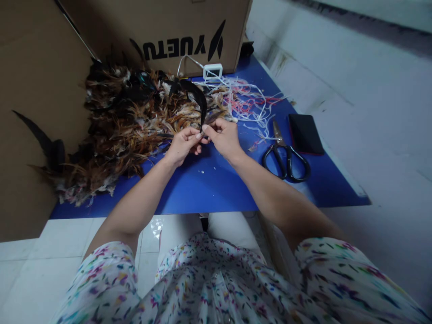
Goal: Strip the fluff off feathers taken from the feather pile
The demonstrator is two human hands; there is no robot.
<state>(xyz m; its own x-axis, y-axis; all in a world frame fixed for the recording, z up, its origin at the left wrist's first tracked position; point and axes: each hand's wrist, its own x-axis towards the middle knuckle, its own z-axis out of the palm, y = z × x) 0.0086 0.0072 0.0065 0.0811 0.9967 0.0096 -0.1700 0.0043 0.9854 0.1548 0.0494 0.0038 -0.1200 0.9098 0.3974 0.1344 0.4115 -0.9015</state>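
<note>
A long black feather (200,100) curves upward from between my two hands over the blue table. My left hand (184,145) pinches its lower end with thumb and forefinger. Close against it, my right hand (224,138) is closed too, thumb and forefinger at the same feather's base. Whatever else may lie between the fingertips is too small to make out. Behind and to the left of my hands spreads a big heap of brown, black and white feathers (135,117).
Black-handled scissors (286,157) lie right of my hands, beside a dark flat device (305,134). White and pink strings (248,101) tangle near a small white-framed device (212,71). Cardboard boxes (189,22) stand behind and at left; a wall (354,90) borders the blue table (209,193).
</note>
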